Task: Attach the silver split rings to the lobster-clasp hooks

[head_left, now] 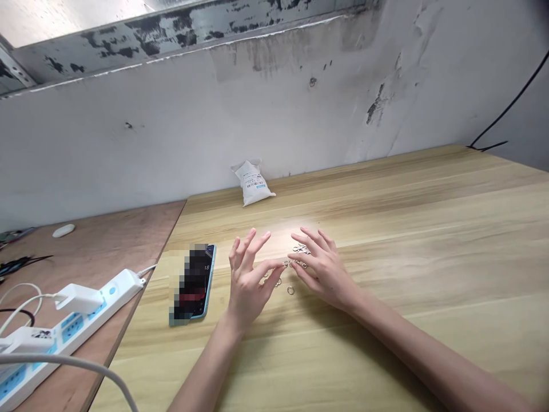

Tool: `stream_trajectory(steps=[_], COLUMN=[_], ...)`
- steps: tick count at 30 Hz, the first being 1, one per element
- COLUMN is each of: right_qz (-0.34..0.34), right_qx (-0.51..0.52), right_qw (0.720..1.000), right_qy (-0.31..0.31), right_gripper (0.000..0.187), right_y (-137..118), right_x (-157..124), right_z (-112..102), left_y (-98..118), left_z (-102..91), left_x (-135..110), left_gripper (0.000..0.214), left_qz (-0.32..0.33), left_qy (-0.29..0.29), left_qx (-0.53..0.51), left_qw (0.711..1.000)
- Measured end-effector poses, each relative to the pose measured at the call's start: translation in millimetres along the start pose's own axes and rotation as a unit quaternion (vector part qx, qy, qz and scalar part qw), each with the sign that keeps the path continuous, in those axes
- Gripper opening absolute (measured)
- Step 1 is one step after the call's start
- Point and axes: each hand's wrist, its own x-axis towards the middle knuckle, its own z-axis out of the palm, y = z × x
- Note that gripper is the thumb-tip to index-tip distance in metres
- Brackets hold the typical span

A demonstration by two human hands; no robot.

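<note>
Your left hand (251, 286) and right hand (326, 274) are open, fingers spread, grasping nothing, just above small metal rings (295, 260) on the wooden table (429, 257). The blue-cased phone (199, 280) beside your left hand shows "18"; the white pouch (253, 183) carries a barcode label too small to read. A white power strip (114, 292) lies farther left.

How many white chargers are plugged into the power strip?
2. One white charger sits midway along the power strip, the other nearer the picture's left edge; others may lie out of view.
</note>
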Motion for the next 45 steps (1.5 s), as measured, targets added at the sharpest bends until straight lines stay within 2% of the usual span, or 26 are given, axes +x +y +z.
stream_trajectory(steps=[5,8,13,18,26,34,37,41,45], right_qz=[-0.004,-0.001,0.01,0.005,-0.023,-0.063,-0.074,-0.083,-0.089], right_qx=[0.024,0.007,-0.055,-0.099,-0.129,-0.09,-0.084,-0.087,-0.086], right_qw=[0.999,0.999,0.995,0.991,0.99,0.994,0.994,0.993,0.992], right_qy=[0.026,0.037,0.08,0.092,0.059,-0.007,-0.012,0.003,0.015], right_gripper=[0.017,0.025,0.018,0.013,0.019,0.021,0.022,0.023,0.021], right_y=[-10.9,-17.1,-20.3,-23.7,-25.8,-12.1,-11.1,-11.5,-11.3], right_x=[-1.1,0.0,1.8,0.7,0.0,0.1,-0.4,-0.6,-1.1], right_z=[-0.3,-2.3,0.8,4.0,4.4,5.7,4.8,4.4,5.6], left_y=[7.3,7.7,9.6,14.1,10.5,5.1,1.4,-5.5,-12.3], left_z=[0.1,0.6,0.9,1.4,2.2,1.7,1.4,-0.2,-2.7], left_x=[0.9,0.7,-0.3,-0.7,0.3,0.1,-0.2,0.4,1.8], left_gripper=[0.008,0.007,0.006,0.005,0.006,0.009,0.007,0.005,0.007], left_qz=[-0.057,-0.076,-0.083,-0.088,-0.091,-0.1,-0.135,-0.2,-0.222], left_qy=[-0.001,0.002,-0.011,0.005,-0.003,-0.003,-0.031,-0.074,-0.11], left_qx=[-0.032,-0.035,-0.045,-0.051,-0.054,-0.057,-0.104,-0.193,-0.255], left_qw=[0.998,0.996,0.995,0.995,0.994,0.993,0.985,0.958,0.935])
